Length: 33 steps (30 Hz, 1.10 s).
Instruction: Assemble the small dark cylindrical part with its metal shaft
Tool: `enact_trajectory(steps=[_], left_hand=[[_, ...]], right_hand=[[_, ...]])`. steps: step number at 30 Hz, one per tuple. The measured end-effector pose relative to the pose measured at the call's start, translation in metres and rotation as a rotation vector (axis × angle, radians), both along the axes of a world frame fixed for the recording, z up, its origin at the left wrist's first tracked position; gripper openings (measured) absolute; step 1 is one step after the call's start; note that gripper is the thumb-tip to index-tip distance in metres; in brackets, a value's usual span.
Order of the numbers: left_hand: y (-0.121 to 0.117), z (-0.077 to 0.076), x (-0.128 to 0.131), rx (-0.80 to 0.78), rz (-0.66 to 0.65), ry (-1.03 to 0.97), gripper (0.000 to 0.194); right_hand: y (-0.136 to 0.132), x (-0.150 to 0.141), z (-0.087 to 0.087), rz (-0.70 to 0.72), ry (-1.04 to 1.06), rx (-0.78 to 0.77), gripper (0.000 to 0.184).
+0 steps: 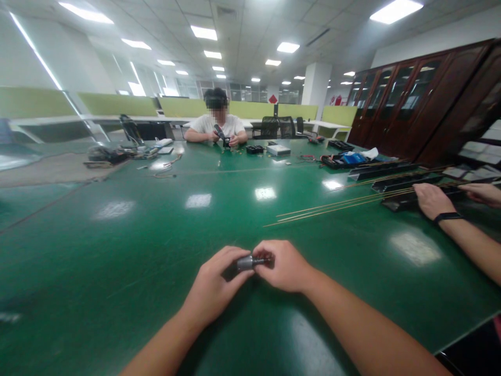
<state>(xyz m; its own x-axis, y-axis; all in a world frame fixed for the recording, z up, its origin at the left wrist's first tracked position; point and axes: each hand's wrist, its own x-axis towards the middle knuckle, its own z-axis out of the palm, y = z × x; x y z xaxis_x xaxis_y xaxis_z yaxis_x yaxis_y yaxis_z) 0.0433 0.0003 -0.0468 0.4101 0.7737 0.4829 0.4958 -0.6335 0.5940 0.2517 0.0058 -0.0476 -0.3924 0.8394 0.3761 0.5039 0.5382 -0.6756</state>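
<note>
Metal cylinder (245, 263) with a narrower threaded shaft (263, 260), held just above or on the green bench (156, 271); contact cannot be determined. Left hand (213, 284), on the cylinder's left: fingers closed around its body. Right hand (285, 266), on its right: fingers pinched on the shaft. Beyond the cylinder and to its right, thin rods (313, 210) extend toward a co-worker's hands (432, 201). Farther beyond the cylinder, a seated person (215, 125) holds a dark tool (219, 132).
</note>
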Motion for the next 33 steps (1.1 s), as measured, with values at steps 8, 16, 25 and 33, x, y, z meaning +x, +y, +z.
enact_trajectory(steps=[8, 16, 25, 33], left_hand=[[0.0016, -0.0027, 0.0001, -0.001, 0.031, 0.017, 0.022], [-0.0001, -0.0023, 0.0010, 0.001, 0.032, 0.037, 0.023], [0.0014, -0.0018, 0.0007, -0.003, 0.044, 0.045, 0.023], [0.0014, -0.0011, -0.0010, 0.004, 0.049, 0.046, 0.025]], right_hand=[[0.0012, 0.0006, -0.0011, -0.002, -0.006, 0.043, 0.012], [0.0014, 0.0011, -0.0027, -0.003, -0.004, 0.048, 0.009], [0.0019, 0.0018, -0.0029, 0.010, -0.009, 0.066, 0.009], [0.0014, 0.0028, -0.0024, 0.003, -0.013, 0.064, 0.009]])
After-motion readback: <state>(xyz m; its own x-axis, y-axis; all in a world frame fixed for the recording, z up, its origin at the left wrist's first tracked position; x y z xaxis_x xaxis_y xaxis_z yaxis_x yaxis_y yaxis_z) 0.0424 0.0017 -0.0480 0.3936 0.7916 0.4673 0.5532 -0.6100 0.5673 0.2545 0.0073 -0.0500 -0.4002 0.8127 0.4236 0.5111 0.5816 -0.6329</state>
